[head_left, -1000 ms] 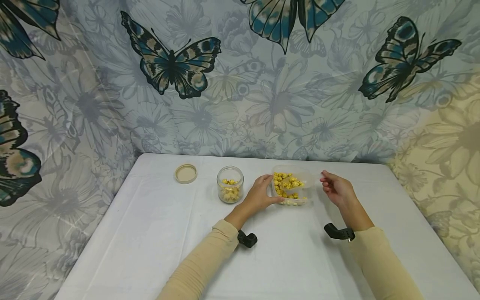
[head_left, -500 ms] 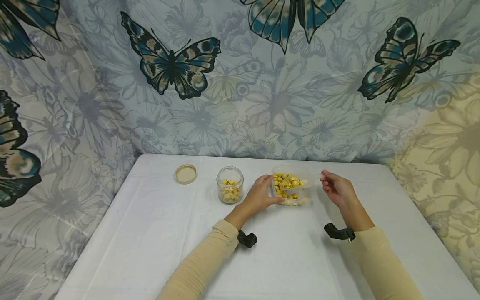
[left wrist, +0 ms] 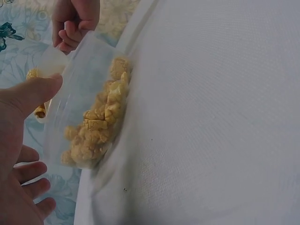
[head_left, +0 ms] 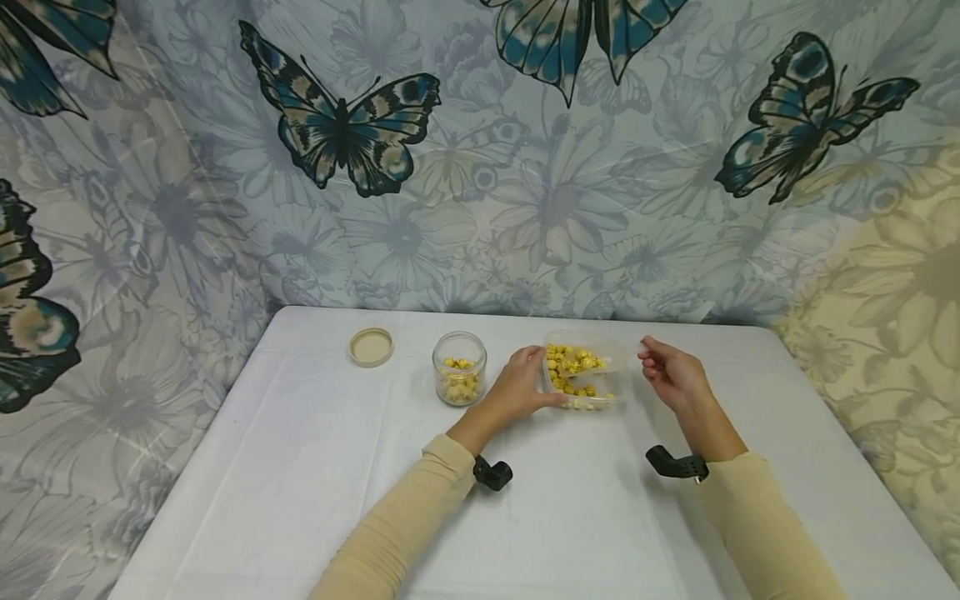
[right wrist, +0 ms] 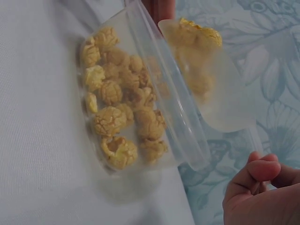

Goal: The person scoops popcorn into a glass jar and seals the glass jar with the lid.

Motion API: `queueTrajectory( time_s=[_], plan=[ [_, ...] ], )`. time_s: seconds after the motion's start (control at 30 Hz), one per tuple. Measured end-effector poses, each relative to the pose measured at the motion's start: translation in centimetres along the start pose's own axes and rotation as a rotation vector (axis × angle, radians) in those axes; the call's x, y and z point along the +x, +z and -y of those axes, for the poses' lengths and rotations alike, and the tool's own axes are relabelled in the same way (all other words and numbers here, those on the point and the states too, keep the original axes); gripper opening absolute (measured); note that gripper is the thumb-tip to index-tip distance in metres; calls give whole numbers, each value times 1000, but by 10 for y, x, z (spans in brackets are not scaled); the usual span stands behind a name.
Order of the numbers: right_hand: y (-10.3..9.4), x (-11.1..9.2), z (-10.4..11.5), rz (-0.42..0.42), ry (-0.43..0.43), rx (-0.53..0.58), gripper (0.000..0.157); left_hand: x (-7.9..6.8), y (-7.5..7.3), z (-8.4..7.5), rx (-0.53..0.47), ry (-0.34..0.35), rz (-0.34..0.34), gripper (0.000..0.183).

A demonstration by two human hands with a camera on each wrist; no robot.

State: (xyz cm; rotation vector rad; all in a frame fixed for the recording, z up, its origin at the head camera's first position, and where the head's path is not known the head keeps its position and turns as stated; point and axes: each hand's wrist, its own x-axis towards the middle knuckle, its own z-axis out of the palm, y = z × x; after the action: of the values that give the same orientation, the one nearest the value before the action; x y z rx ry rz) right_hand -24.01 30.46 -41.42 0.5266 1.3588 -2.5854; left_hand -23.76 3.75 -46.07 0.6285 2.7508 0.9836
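Note:
A clear plastic container (right wrist: 185, 126) of yellow popcorn (right wrist: 111, 121) stands on the table. My left hand (head_left: 513, 390) holds its left side, thumb at the front and fingers toward the back; the left wrist view shows the thumb by the rim. In my right hand (head_left: 677, 379), curled fingers pinch the thin handle of a translucent plastic scoop (right wrist: 225, 101). Popcorn fills part of the scoop's bowl, which is just above the container's opening. Left of my left hand is a glass jar (head_left: 460, 385), partly filled with popcorn and uncovered.
A round beige-rimmed lid (head_left: 371, 347) lies to the left of the jar. White cloth covers the table (head_left: 300, 467). Behind it hangs a butterfly-patterned backdrop (head_left: 555, 208). Both wrists wear black camera bands.
The scoop has shifted slightly over the container, its bowl looking a little more tilted. Both hands stay in nearly the same place; the jar and lid are unmoved.

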Motion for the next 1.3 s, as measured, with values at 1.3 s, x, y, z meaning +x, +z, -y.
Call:
queueTrajectory(
  time_s=[1.3],
  plan=[
    [48, -6, 4, 59, -79, 76, 26, -26, -66, -12, -57, 13, -122, 95]
  ],
)
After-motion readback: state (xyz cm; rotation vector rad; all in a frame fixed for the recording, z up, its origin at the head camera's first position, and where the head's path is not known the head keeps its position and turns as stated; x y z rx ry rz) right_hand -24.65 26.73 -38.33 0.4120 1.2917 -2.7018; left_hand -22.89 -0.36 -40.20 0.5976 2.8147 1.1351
